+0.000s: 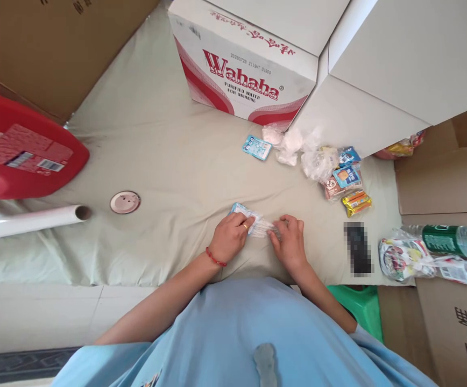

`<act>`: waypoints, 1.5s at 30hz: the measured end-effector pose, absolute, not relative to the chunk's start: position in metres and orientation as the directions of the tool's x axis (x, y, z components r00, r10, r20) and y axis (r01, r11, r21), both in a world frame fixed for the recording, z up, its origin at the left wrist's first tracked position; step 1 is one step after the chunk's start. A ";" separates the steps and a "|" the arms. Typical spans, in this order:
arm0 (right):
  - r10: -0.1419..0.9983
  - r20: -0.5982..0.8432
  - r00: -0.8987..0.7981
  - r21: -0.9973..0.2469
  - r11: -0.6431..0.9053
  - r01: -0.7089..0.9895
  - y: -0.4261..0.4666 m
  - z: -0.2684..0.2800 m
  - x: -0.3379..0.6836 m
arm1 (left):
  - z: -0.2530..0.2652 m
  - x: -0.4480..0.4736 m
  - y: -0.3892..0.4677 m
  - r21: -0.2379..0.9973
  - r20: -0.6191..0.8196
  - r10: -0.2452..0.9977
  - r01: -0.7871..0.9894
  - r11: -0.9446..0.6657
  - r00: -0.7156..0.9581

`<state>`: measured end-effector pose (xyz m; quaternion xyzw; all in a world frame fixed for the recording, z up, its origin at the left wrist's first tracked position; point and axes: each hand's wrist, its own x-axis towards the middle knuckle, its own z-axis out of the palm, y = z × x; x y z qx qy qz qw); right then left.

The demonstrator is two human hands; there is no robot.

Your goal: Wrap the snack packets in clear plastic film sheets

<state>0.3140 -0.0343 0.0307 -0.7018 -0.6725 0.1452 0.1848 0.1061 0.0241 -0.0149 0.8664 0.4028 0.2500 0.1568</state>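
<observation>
The left hand (230, 235) and right hand (289, 242) pinch a clear packet (253, 223) lying flat on the cloth (169, 161). Its long axis runs left to right, the blue end pointing left.

I read this as a storeroom or home packing corner: Wahaha water carton (243, 70) at centre, plain cardboard boxes (51, 48) stacked left and right of it, snack packets (346, 183) loose below-right.

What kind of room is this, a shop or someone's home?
Probably a storeroom or home packing corner. Cartons crowd a cloth-covered surface: a Wahaha water box, brown cartons, and a pile of small snack packets. Both hands press a clear packet flat.
</observation>
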 end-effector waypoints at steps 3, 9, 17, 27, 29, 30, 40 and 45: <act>0.997 -0.065 0.042 -0.636 -0.074 0.768 -0.024 0.041 0.314 | -0.014 0.111 0.021 0.411 0.262 0.775 0.660 -0.629 0.575; 0.991 -0.135 -0.007 -0.796 -0.105 0.597 0.024 0.046 0.277 | -0.003 0.105 0.013 0.497 0.257 0.772 0.605 -0.622 0.581; 0.945 -0.126 -0.302 -0.379 0.235 0.895 0.043 0.044 0.224 | -0.001 0.055 -0.010 0.674 0.359 0.841 0.511 -0.534 0.405; 0.943 -0.130 -0.307 -0.272 0.264 0.925 0.032 0.036 0.217 | 0.021 0.046 -0.006 0.725 0.443 0.889 0.536 -0.433 0.120; 0.958 -0.112 -0.265 -0.338 0.214 0.917 0.028 0.040 0.221 | 0.025 0.047 -0.005 0.745 0.413 0.908 0.545 -0.384 0.076; 0.965 -0.099 -0.244 -0.402 0.186 0.897 0.026 0.041 0.225 | 0.028 0.048 -0.005 0.759 0.385 0.922 0.551 -0.346 0.049; 0.960 -0.166 -0.225 -0.962 -0.108 0.249 0.008 0.033 0.284 | 0.021 0.075 -0.003 0.955 -0.222 0.904 0.269 0.126 0.365; 0.986 -0.155 -0.066 -0.924 -0.121 0.362 0.000 0.024 0.321 | 0.016 0.092 -0.008 0.927 -0.235 0.899 0.363 0.093 0.370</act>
